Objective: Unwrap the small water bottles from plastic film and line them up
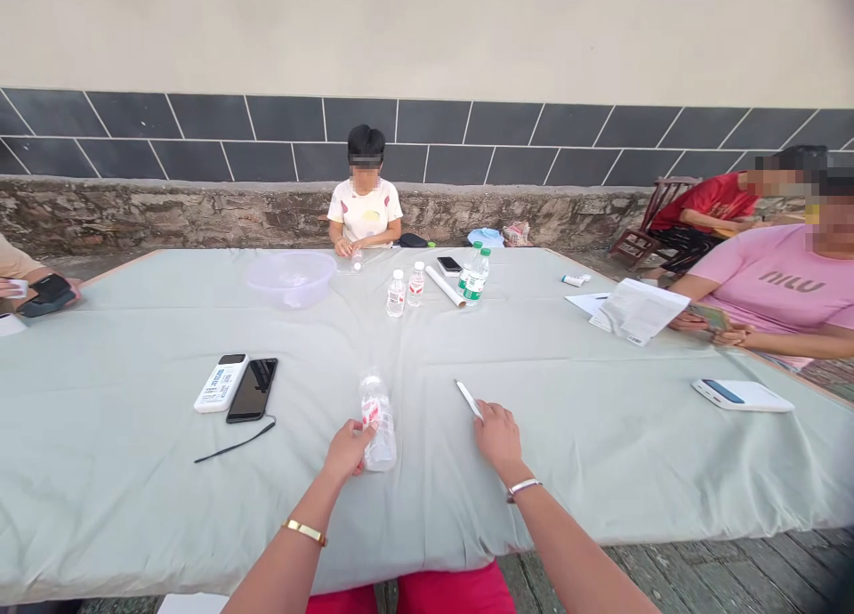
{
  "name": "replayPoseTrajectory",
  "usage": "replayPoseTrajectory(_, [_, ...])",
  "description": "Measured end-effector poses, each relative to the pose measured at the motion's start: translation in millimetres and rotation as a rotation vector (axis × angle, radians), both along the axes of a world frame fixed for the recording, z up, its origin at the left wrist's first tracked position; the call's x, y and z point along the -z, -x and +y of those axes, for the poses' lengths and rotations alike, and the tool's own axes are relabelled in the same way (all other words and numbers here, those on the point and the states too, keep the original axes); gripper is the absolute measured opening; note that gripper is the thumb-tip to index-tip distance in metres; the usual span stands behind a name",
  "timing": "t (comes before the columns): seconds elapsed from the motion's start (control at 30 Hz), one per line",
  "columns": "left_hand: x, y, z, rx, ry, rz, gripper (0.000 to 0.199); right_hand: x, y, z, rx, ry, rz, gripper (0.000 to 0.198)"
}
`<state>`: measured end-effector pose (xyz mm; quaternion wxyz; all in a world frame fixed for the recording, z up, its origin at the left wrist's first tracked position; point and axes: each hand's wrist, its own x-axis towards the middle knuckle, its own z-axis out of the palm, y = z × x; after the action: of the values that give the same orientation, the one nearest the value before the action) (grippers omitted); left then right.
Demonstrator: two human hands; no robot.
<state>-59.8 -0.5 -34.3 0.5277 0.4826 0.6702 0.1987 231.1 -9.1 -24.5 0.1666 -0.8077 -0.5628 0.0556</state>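
Observation:
My left hand (pixel 347 449) is closed on the side of a clear plastic bottle (pixel 381 443) with a red-and-white label. The bottle's capped end points away from me, and it seems to lean or lie on the cloth; I cannot tell which. To its right, my right hand (pixel 499 434) grips a slim white pen-shaped tool (pixel 466 396), its thin dark tip pointing forward and left. Whether it is a pen or a small cutter is too small to tell. Tool and bottle are apart.
A pale green cloth covers the table (pixel 567 454). Left are a white power bank (pixel 217 387) and a black phone (pixel 252 390). Farther back stand a purple basin (pixel 292 280), small bottles (pixel 396 295) and green-capped bottles (pixel 475 280). Papers (pixel 640 311) lie right. Several people sit around.

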Motion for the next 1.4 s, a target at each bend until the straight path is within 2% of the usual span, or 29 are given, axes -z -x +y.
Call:
replayPoseTrajectory(0.1, [0.8,-5,1,0.021,0.006,0.038,0.056,-7,39,-5,-0.132,-0.081,0.041,0.034])
replayPoseTrajectory(0.13, [1.3,-6,1,0.031,0.003,0.05,0.057,-10,57,-5,-0.2,-0.063,0.125,0.03])
replayPoseTrajectory(0.2, [2.4,-9,1,0.053,-0.007,0.075,0.057,-14,94,-2,-0.293,0.085,0.32,0.033])
replayPoseTrajectory(0.27, [3.3,-11,1,0.069,-0.022,0.096,0.056,-13,122,5,-0.287,0.159,0.449,0.037])
replayPoseTrajectory(0.33, [3.6,-11,0,0.079,-0.029,0.108,0.053,-10,135,12,-0.248,0.149,0.535,0.034])
replayPoseTrajectory(0.53, [1.6,-11,2,0.08,-0.01,0.096,0.047,1,109,15,-0.195,0.139,0.6,0.028])
replayPoseTrajectory(0.83, [-5.4,-3,1,0.068,0.051,0.057,0.04,-5,83,15,-0.184,0.261,0.547,0.027])
replayPoseTrajectory(1.0, [-9.1,-4,-2,0.048,0.032,0.096,0.036,-7,83,10,-0.145,0.356,0.598,0.025])
replayPoseTrajectory(1.1, [-10.5,-14,-6,0.104,0.019,0.102,0.041,-11,89,1,-0.178,0.472,0.681,0.036])
replayPoseTrajectory(1.2, [-9.9,-19,-15,0.183,0.023,0.134,0.041,-15,94,-8,-0.25,0.567,0.788,0.033])
replayPoseTrajectory(1.3, [-9.6,-16,-31,0.262,-0.033,0.155,0.037,-17,94,-14,-0.256,0.548,0.817,0.024])
replayPoseTrajectory(1.4, [-13.2,-14,-49,0.356,-0.178,0.237,0.026,-17,90,-16,-0.24,0.507,0.786,0.023])
